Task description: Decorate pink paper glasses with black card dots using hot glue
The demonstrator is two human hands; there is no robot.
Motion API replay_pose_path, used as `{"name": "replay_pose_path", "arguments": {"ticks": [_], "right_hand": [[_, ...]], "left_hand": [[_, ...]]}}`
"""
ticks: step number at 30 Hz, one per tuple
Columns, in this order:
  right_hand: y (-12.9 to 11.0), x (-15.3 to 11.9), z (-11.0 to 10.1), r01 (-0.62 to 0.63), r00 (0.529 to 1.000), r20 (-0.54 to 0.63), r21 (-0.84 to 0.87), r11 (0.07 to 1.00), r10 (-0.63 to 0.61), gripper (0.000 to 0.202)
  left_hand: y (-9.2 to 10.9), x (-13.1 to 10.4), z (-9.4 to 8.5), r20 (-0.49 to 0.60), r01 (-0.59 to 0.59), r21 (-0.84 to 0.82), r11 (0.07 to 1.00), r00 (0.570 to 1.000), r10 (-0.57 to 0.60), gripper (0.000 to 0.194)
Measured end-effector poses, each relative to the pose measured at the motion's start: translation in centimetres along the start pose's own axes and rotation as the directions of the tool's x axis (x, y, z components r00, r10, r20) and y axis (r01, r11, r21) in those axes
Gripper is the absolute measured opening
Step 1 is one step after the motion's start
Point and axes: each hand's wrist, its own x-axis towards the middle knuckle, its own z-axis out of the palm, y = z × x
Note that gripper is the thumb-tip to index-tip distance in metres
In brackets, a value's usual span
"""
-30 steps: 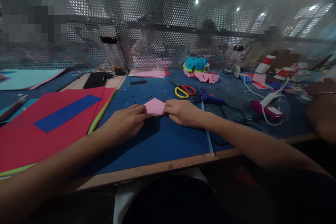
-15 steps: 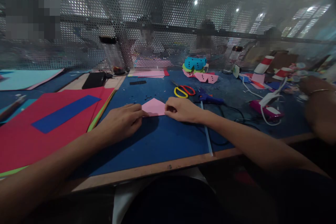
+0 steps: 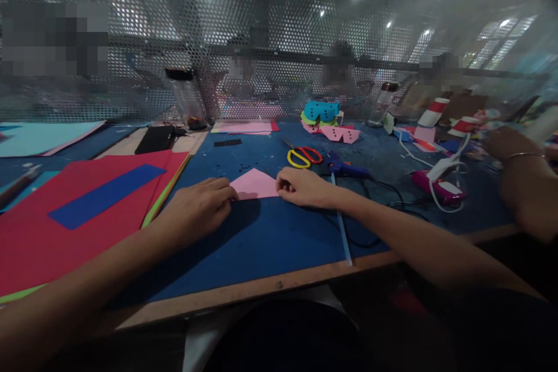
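A pink paper piece (image 3: 255,184) with a pointed top lies on the blue table mat between my hands. My left hand (image 3: 207,204) pinches its left corner, fingers closed. The right corner is gripped by my right hand (image 3: 300,188), whose fingers are curled together. Scissors with red and yellow handles (image 3: 305,156) lie just beyond my right hand. Behind it to the right is a blue glue gun (image 3: 346,167), and a clear glue stick (image 3: 343,232) extends under my right wrist toward the table edge.
Red sheets (image 3: 104,232) with a blue strip (image 3: 107,195) cover the left side. Cut pink, green and blue shapes (image 3: 322,111) stand at the back. A magenta glue gun (image 3: 440,188) with a white cord lies right, near another person's arm (image 3: 525,186). A perforated screen rises behind.
The camera view has shifted slightly. My hands are a little farther apart, and more of the pink paper's width shows between them. The other person's hand has moved slightly left.
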Motion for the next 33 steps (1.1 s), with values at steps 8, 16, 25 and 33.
{"name": "replay_pose_path", "arguments": {"ticks": [8,16,25,33], "right_hand": [[-0.2,-0.2,-1.0,-0.074,0.996,0.049,-0.012,0.997,0.074,0.011],[0.1,-0.1,-1.9,-0.126,0.983,0.134,-0.025,0.992,0.128,0.015],[-0.1,-0.1,-3.8,-0.164,0.951,0.26,-0.041,0.986,0.169,0.018],[1.4,-0.5,-4.9,-0.15,0.931,0.331,-0.027,0.988,0.15,0.022]], "left_hand": [[-1.5,0.0,0.2,0.006,0.067,-0.129,0.989,0.998,-0.067,0.023],[-3.4,0.2,-0.2,0.161,0.211,-0.294,0.932,0.972,-0.17,0.022],[-5.9,0.3,-1.2,0.356,0.342,-0.422,0.84,0.914,-0.193,0.025],[-5.4,0.2,-2.2,0.374,0.343,-0.385,0.857,0.907,-0.195,0.023]]}}
